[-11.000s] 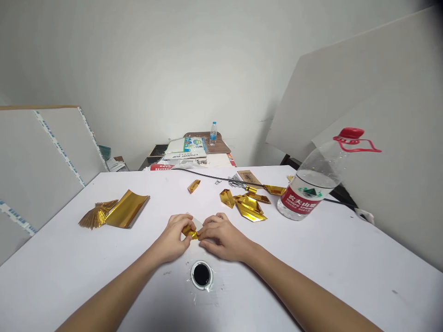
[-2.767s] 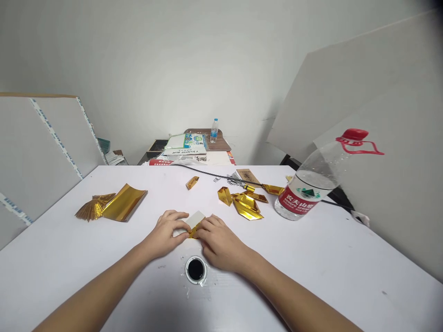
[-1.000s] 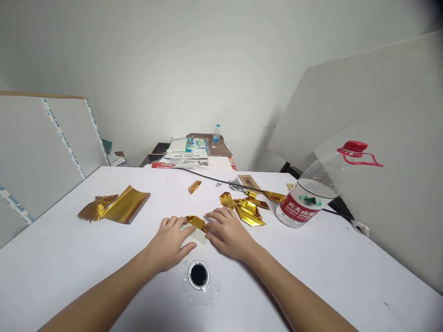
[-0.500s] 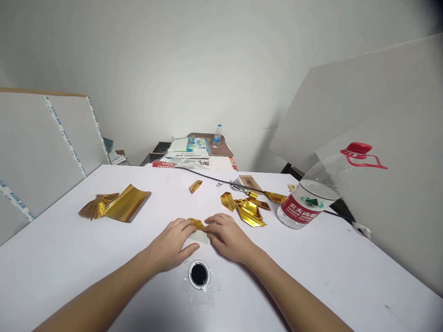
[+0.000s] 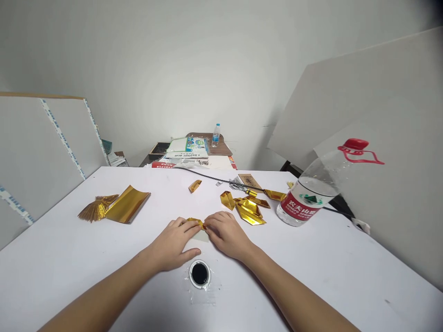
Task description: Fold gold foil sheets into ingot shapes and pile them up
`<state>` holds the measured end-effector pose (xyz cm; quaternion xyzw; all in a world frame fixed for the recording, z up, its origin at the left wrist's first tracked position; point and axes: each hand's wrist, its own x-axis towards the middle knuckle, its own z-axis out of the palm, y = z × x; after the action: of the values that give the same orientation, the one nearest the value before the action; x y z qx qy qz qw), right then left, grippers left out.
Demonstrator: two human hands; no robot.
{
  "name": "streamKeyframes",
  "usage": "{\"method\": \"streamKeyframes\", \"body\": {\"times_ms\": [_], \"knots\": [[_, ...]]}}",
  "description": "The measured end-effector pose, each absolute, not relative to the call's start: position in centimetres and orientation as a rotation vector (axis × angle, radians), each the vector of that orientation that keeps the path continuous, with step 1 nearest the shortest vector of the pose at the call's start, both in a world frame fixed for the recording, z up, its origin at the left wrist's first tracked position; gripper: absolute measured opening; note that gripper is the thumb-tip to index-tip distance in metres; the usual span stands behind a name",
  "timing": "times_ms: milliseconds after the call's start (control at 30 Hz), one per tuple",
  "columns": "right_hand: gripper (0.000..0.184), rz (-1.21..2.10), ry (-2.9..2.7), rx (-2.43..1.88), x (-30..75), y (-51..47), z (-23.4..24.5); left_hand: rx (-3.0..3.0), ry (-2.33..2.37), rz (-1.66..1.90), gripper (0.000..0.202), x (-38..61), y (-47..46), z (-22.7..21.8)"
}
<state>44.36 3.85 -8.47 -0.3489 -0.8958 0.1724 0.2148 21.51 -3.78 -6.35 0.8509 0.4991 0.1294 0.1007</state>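
Observation:
A small folded piece of gold foil paper [image 5: 195, 221], with a pale lower part [image 5: 201, 236], lies on the white table between my hands. My left hand [image 5: 178, 244] rests its stretched fingers on the left of the paper, its thumb spread apart toward me. On the right side, my right hand [image 5: 226, 234] has its bent fingers closed at the paper's edge. The fingers cover part of the paper. Just nearer to me is a round white-rimmed dish with a black centre [image 5: 200, 274], on clear plastic.
Folded gold pieces [image 5: 249, 210] lie beyond my right hand, beside a yellow-handled tool [image 5: 251, 192] and a black cable [image 5: 207, 176]. A large water bottle [image 5: 308, 196] stands right. Gold sheets [image 5: 128, 205] and a fanned gold bundle [image 5: 97, 208] lie left. One gold piece [image 5: 195, 186] lies ahead.
The fingers of my left hand have shifted slightly right over the gold foil paper, closer to my right fingers. The view has tilted slightly.

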Motion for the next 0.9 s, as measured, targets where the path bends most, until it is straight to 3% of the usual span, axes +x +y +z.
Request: {"method": "streamKeyframes", "body": {"times_ms": [200,700,900], "knots": [[0.036,0.444,-2.525,-0.949,44.32,3.87,-8.24,2.505,1.483,0.335,0.059,21.9,-3.76,-5.57],[0.037,0.29,-2.606,-0.871,44.39,4.11,-8.63,2.561,1.495,0.311,0.049,21.97,-3.4,-5.61],[0.052,0.346,-2.594,-0.937,44.08,3.83,-8.58,2.558,1.481,0.332,0.048,22.13,-3.37,-5.58]]}}
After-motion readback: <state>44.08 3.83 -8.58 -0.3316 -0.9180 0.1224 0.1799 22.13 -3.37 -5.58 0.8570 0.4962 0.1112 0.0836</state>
